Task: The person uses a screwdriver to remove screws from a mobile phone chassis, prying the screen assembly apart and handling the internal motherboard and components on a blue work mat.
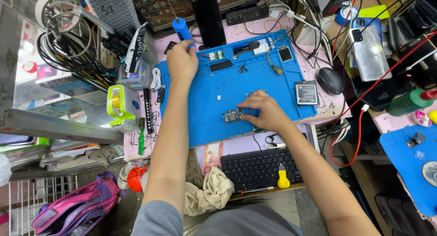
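Note:
A blue work mat (214, 95) lies on a pink desk. My left hand (181, 61) reaches to the mat's far left corner and grips the blue handle of a thin soldering tool (182, 27), whose metal tip points away from me. My right hand (265, 111) rests at the mat's near edge, its fingers pressing on a small circuit board (232, 116). A black phone (208, 18) stands upright behind the mat. A grey phone battery (306, 92) lies at the mat's right edge.
A black keyboard (255, 168) with a yellow-handled screwdriver (283, 178) on it sits below the mat. A black mouse (330, 80), phones (368, 52) and red cables lie right. A green-white tool (119, 106) and coiled cables (68, 49) crowd the left. A pink backpack (75, 208) is on the floor.

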